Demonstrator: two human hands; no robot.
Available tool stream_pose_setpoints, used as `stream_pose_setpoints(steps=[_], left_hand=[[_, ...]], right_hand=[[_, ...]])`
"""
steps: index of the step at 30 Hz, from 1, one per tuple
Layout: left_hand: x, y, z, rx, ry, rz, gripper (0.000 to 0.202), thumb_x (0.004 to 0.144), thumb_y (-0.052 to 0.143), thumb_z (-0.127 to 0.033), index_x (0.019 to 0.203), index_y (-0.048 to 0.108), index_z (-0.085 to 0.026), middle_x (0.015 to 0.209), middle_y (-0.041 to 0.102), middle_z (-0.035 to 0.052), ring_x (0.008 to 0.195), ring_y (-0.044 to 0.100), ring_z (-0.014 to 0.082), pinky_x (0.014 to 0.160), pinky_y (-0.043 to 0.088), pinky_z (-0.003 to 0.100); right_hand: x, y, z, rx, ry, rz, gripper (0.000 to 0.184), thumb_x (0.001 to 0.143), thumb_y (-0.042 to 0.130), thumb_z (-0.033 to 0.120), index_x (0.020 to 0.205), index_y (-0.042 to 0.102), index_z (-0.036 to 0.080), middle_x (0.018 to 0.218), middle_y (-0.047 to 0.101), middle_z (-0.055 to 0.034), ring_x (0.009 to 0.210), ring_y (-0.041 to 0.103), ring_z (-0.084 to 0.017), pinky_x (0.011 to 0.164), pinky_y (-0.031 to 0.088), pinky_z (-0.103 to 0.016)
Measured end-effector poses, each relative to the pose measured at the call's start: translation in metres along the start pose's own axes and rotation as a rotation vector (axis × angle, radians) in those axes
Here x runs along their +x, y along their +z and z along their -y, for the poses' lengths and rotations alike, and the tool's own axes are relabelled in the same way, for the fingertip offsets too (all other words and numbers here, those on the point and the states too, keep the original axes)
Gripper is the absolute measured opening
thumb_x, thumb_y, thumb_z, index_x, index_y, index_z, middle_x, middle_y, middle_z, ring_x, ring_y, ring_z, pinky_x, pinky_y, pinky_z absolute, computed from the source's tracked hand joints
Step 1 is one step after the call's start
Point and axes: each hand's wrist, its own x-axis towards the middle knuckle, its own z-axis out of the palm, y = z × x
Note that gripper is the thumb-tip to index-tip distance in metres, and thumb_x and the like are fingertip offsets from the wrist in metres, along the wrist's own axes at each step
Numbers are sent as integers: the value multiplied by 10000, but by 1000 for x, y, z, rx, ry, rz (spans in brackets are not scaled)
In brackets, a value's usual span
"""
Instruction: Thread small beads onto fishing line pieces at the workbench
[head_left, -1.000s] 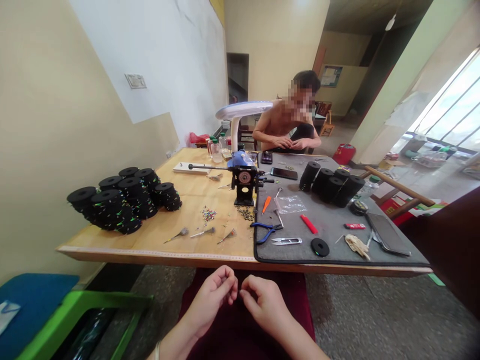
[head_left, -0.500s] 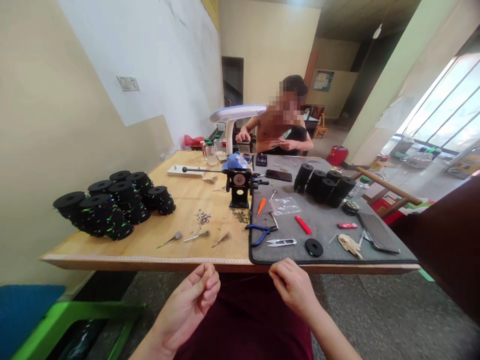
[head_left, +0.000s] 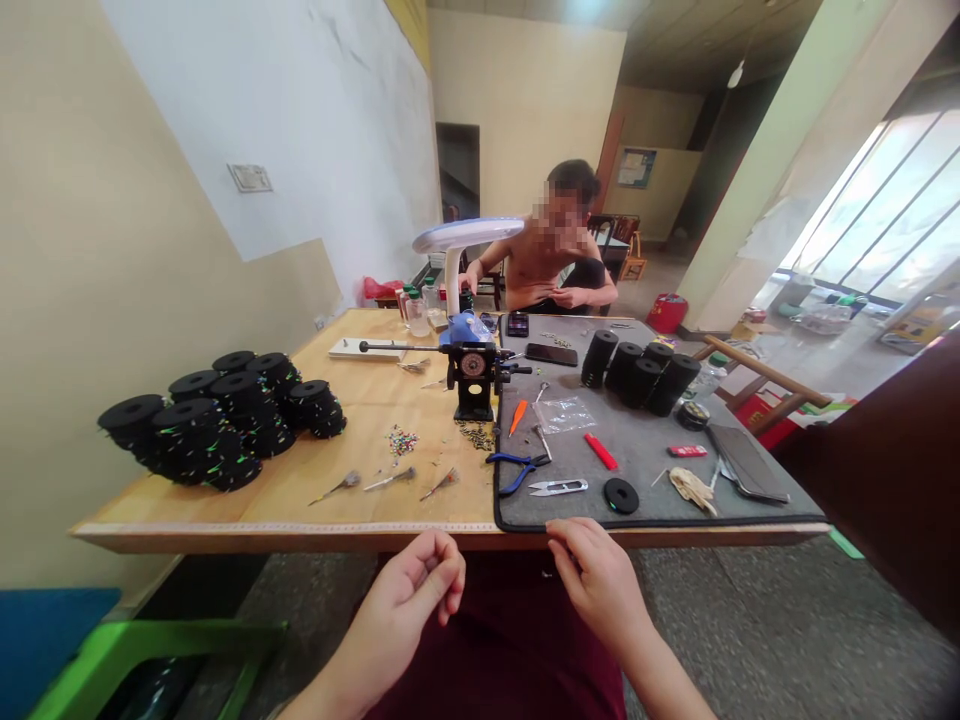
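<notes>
Hovering just off the near edge of the desk [head_left: 277, 495], the left hand [head_left: 421, 590] has its fingers curled in and its thumb drawn up against the forefinger; I cannot tell whether it pinches anything. The right hand [head_left: 592, 570] is bent over by the same edge, farther right, its fingers folded and thumb just below the forefinger; I cannot tell whether those tips meet on something. Nearest to it, the black spool [head_left: 621, 496] lies flat on the grey mat [head_left: 652, 440], close to the near edge. Just left of that lie the scissors [head_left: 570, 487], with the blue pliers [head_left: 534, 463] behind, across the mat's left edge. A red stick [head_left: 601, 451] lies farther in. More spools [head_left: 247, 400] stand stacked toward the desk's left edge, and a black machine [head_left: 474, 380] stands at the middle, in front of the lamp [head_left: 465, 235]. Beyond the far edge sits a co-worker [head_left: 536, 270]
</notes>
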Motion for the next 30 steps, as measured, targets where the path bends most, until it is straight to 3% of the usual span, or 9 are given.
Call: stream_pose_setpoints(steps=[3,7,10,14,19,23,27,30], left_hand=[[-5,4,3,168,77,-9,286,841,562,-444,697,551,-196,635,533,7,568,486,143,537,385,244],[-9,5,14,390,238,-12,206,859,542,-344,704,582,-216,640,563,21,592,518,175,581,400,257],[-8,1,25,461,314,-54,156,855,542,-291,721,598,-234,678,590,29,611,542,188,596,406,258],[-6,-8,38,535,336,-83,174,883,492,-282,735,567,-231,690,574,20,625,532,180,607,402,251],[-2,-9,49,623,270,-43,217,916,424,-286,729,501,-207,686,549,6,633,523,156,608,401,233],[9,-16,49,652,224,-32,217,909,438,-289,722,506,-202,666,565,7,621,528,156,589,412,231],[33,-48,37,821,256,-222,191,905,434,-291,777,543,-199,706,622,31,668,579,193,651,442,286],[60,-79,30,1086,304,-380,141,856,469,-207,915,595,-182,932,668,98,888,599,264,807,450,375]], right_hand=[[3,3,30,228,112,-31,220,904,483,298,1054,628,228,985,681,-120,883,628,-251,745,511,-360],[0,30,62,689,224,209,289,878,543,351,1145,559,239,1062,657,-104,901,634,-233,704,525,-313],[-2,55,67,870,293,354,269,868,549,408,1056,561,216,807,668,-41,614,606,-153,542,490,-245],[-3,75,57,772,352,356,193,852,550,372,851,558,179,527,572,31,413,475,-94,422,375,-183],[-6,87,40,579,231,374,168,843,526,276,701,503,190,474,507,51,431,470,-89,453,323,-179],[-10,96,32,601,280,370,191,821,540,317,687,467,202,438,459,68,386,418,-84,421,284,-186],[-12,100,27,746,424,294,331,802,554,482,662,418,215,388,427,85,340,354,-71,401,245,-189],[-13,106,21,892,511,248,446,743,569,624,660,398,220,359,393,104,320,280,-54,383,184,-185]])
